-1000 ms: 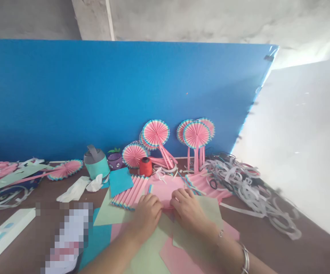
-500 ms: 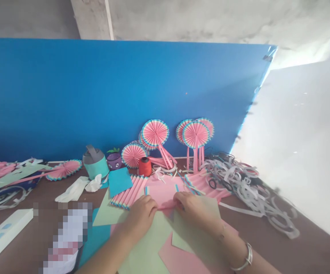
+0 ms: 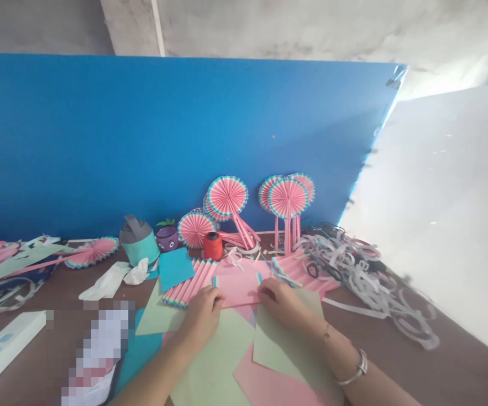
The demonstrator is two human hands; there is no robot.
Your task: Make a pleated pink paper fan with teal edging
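A pink sheet of paper with blue-and-pale striped side edges lies between my hands. My left hand pinches its left near corner, thumb and fingers closed. At the right near corner my right hand grips it with bent fingers; their tips are partly hidden. Left of the sheet is a pleated pink paper with blue-tipped edges, under a small blue paper square. Another pleated pink paper lies beyond my right hand. Pale green sheets and a pink sheet spread beneath my forearms.
Finished round pink fans lean on the blue panel. A red thread spool, purple pot and teal container stand in front. Tangled white strips lie right; crumpled tissue and a white box lie left.
The near edge of the pink sheet, bunched under my fingers before, now lies flatter and straighter. My left hand has drawn slightly left and my fingertips have shifted toward the corners.
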